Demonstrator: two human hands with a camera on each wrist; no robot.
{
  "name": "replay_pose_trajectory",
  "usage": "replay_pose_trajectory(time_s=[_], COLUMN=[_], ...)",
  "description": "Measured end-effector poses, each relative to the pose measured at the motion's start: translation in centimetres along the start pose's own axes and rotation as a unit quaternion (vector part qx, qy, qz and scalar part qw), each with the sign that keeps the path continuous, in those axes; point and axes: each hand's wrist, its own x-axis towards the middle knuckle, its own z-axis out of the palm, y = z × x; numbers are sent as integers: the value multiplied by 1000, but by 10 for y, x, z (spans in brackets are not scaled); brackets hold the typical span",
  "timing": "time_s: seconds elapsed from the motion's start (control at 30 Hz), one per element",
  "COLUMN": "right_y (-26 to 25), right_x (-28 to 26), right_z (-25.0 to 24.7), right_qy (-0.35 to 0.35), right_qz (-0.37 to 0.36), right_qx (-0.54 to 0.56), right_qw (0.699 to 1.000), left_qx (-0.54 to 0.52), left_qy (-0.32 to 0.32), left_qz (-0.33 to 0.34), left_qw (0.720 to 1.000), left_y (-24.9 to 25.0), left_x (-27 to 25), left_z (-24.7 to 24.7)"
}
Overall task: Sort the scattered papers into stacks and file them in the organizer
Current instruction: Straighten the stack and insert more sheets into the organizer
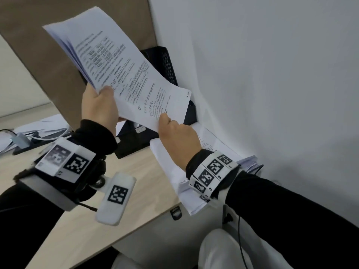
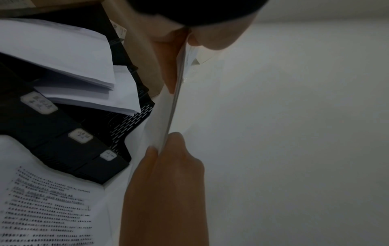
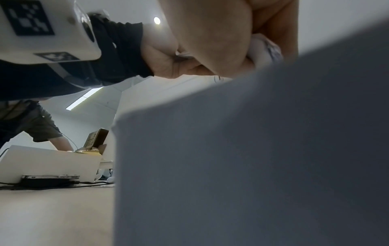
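Overhead, the head camera shows both hands raised above the wooden desk (image 1: 136, 191), sharing one sheaf of printed papers (image 1: 116, 61) held tilted in the air in front of the black organizer (image 1: 165, 63), which stands in the corner against the white wall (image 1: 272, 74). The left hand (image 1: 100, 107) grips the sheaf's lower left edge, thumb on top and fingers curled beneath; the right hand (image 1: 177, 136) pinches its near corner. A second pile of papers (image 1: 174, 162) lies flat on the desk beside the wall, under the right wrist. From the left wrist, the sheaf appears edge-on (image 2: 174, 99), clamped between thumb and fingers of the left hand (image 2: 166, 174), with the right hand (image 2: 210, 35) gripping its far end; the organizer (image 2: 84, 149) sits to the side, its labelled slots already holding white stacks (image 2: 73, 58). From the right wrist, the sheaf's underside (image 3: 252, 158) fills the view, and the left hand (image 3: 168, 64) is seen closed on its edge, the right hand (image 3: 221, 41) curled round the corner.
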Motion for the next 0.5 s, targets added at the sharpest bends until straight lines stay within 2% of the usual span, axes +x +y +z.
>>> replay_pose_trajectory(time_s=[0.13,0.23,0.3,0.43,0.5], right_y=[0,10,23,56,68], right_x=[-1,1,12,34,39], right_z=[0,-4,-7,-4,3], right_qy=[-47,-56,-114,-58,-70], right_qz=[-5,3,5,86,85], right_qx=[11,26,63,140,168], right_qw=[999,998,991,985,980], left_qx=[-10,-31,-42,27,69], left_qy=[5,-26,-87,-272,-316], left_qz=[-1,-11,-6,14,2], left_qw=[1000,999,995,962,946], left_y=[-2,4,12,17,12], left_x=[-1,1,3,17,22], left_z=[-1,4,9,19,25])
